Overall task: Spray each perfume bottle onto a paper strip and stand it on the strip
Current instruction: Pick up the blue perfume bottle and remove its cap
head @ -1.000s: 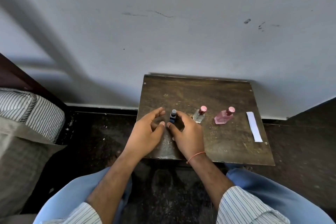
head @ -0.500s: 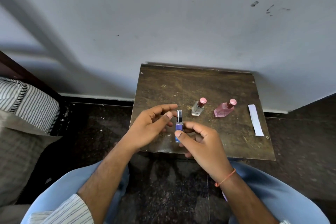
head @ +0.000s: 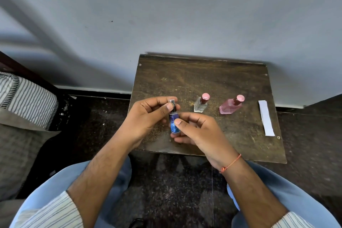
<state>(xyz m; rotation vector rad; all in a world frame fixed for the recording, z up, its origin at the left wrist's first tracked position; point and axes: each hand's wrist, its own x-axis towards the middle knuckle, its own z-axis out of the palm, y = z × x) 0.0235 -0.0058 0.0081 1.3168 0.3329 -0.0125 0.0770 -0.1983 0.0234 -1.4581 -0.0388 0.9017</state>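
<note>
Together, hands (head: 177,126) around blue bottle (head: 174,123).

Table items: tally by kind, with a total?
Perfume bottles: 3, namely the blue bottle held in both hands above the table, the clear bottle and the pink bottle on the table.
Paper strips: 1 white strip showing at the right edge; whether it is a stack cannot be told.
Total: 4
</note>
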